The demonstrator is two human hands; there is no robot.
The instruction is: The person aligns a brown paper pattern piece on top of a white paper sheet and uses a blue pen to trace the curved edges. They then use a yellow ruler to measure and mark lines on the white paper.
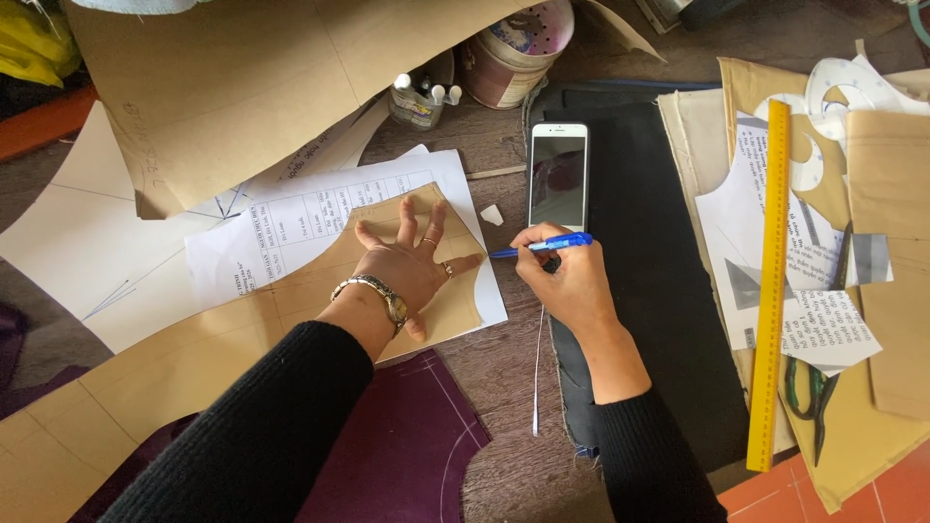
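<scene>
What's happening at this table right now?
A person leans over a cluttered wooden table. Their left hand is spread flat on a tan paper pattern piece, which lies over white printed sheets. Their right hand holds a blue pen, tip pointing at the pattern's curved edge. A smartphone lies on black fabric just beyond. A yellow ruler and scissors lie to the right, and maroon fabric is nearest the person.

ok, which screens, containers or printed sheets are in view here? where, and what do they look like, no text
Phone: top centre, on black fabric; white rectangle, dark screen.
Printed table sheet: under the left hand; white, black grid.
Printed paper scraps: right, beside the yellow ruler; white, grey patches.
Round tin: top centre; pale, perforated lid.
Right hand: holds blue pen.
</scene>
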